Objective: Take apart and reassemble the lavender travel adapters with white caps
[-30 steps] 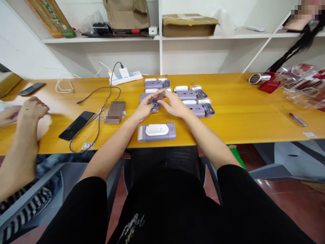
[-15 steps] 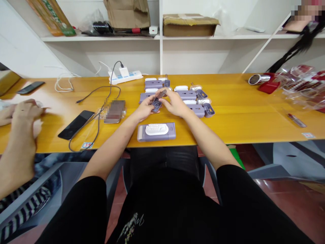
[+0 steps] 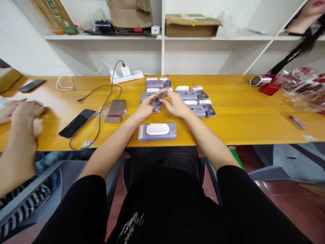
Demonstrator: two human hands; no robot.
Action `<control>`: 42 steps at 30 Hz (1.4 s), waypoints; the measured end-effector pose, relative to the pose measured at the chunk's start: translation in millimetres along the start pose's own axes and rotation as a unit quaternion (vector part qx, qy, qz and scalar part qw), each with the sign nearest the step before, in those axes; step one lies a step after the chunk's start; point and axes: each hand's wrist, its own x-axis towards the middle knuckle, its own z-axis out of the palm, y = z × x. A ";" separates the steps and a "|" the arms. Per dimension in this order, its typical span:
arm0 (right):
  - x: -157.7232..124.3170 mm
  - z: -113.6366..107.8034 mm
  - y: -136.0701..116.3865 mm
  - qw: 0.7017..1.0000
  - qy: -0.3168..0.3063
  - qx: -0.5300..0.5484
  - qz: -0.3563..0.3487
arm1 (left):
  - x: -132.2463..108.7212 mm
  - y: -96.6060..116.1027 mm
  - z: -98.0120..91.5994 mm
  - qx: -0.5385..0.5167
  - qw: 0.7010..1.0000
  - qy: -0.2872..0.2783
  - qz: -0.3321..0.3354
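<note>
Casing (image 3: 157, 104) sits in the left hand (image 3: 145, 107).

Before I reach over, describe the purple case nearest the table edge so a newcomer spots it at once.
On the yellow table, go to the middle of the near edge. There lies a purple case topped by a white bristled pad, apart from the purple parts clustered farther back.

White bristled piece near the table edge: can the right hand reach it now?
Probably yes: the white bristled piece lies uncovered, nothing between it and the right hand, though that hand seems busy with a small part.
</note>
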 end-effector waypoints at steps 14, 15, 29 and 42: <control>2.5 2.8 -12.9 0.999 -0.034 -0.005 0.014 | 0.9 -3.3 5.2 0.023 0.997 0.054 0.042; 2.6 2.7 -13.4 0.999 -0.037 -0.004 0.017 | 1.2 -3.1 4.5 0.021 0.997 0.053 0.044; -0.7 4.9 5.5 0.998 0.006 0.044 0.032 | -0.4 4.1 -6.3 -0.075 0.997 -0.027 -0.008; 3.3 3.8 17.8 0.989 0.026 0.117 0.090 | -2.2 6.0 -13.7 -0.097 0.992 -0.038 0.075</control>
